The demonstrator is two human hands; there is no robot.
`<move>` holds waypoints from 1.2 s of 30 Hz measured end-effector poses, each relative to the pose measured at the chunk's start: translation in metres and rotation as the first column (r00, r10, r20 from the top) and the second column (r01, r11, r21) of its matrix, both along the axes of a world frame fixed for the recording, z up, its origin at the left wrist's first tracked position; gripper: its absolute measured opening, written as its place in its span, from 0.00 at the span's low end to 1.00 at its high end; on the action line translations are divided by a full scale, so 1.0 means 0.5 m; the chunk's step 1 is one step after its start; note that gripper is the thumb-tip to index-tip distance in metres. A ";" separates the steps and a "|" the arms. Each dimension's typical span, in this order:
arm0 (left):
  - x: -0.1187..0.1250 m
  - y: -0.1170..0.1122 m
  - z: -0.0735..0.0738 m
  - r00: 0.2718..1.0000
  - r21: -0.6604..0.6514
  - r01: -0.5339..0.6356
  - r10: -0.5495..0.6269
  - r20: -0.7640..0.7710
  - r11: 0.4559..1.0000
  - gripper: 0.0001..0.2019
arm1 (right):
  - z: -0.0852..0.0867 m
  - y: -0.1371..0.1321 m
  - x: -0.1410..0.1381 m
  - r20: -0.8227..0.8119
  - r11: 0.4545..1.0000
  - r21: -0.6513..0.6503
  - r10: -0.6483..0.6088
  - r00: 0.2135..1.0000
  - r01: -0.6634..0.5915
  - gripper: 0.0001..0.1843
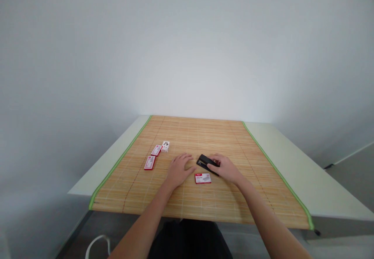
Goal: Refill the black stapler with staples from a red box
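Observation:
A black stapler (207, 163) lies slantwise on the bamboo mat, and my right hand (224, 168) grips its right end between thumb and fingers. To the left of it my left hand (179, 169) rests palm down on the mat, fingers stretched out and nothing in them. Its thumb points toward the stapler without reaching it. Just in front of the stapler, nearer to me, lies a small red and white box (203, 178) with a grey picture on its face, probably staples.
Two more red and white boxes, one nearer (149, 162) and one farther (156, 150), lie at the left. A white box with a dark picture (165, 146) touches the farther one. The green-edged bamboo mat (198, 130) covers the white table (295, 161), with a wall behind.

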State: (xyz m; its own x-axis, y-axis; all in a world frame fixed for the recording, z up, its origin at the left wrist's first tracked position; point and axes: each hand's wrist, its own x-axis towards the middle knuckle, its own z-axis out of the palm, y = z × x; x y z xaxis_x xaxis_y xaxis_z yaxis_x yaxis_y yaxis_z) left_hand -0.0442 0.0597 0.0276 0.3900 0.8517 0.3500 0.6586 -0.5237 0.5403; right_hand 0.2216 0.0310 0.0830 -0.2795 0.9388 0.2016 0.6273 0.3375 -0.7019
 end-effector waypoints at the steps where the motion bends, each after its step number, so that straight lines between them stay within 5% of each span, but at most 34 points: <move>1: 0.001 -0.001 -0.001 1.000 0.009 -0.006 0.006 0.002 1.000 0.23 | -0.007 -0.007 0.011 0.003 0.997 -0.003 -0.071 0.997 0.071 0.16; 5: 0.003 -0.003 -0.006 1.000 0.034 -0.008 0.008 0.010 0.999 0.22 | -0.035 -0.046 0.038 -0.093 0.963 -0.081 -0.262 0.960 0.255 0.24; 11: 0.003 -0.007 0.006 0.999 0.033 -0.006 0.005 0.037 0.999 0.17 | -0.071 -0.129 0.002 -0.366 0.921 -0.290 -0.357 0.859 0.259 0.32; 16: 0.012 -0.048 0.042 0.995 -0.011 0.057 -0.056 0.080 0.998 0.17 | -0.079 -0.155 -0.025 -0.390 0.911 -0.193 -0.413 0.823 0.365 0.31; 21: 0.038 -0.108 0.072 0.981 0.020 0.184 -0.182 -0.062 0.983 0.25 | -0.074 -0.150 -0.025 -0.357 0.908 -0.145 -0.417 0.835 0.392 0.32; 29: 0.045 -0.139 0.057 0.991 -0.051 0.069 -0.075 -0.110 0.996 0.27 | -0.083 -0.143 -0.020 -0.350 0.906 -0.095 -0.418 0.839 0.412 0.32; 36: 0.011 -0.152 0.066 0.992 -0.128 0.101 -0.110 -0.065 0.987 0.33 | -0.092 -0.142 -0.018 -0.350 0.925 -0.120 -0.380 0.856 0.361 0.31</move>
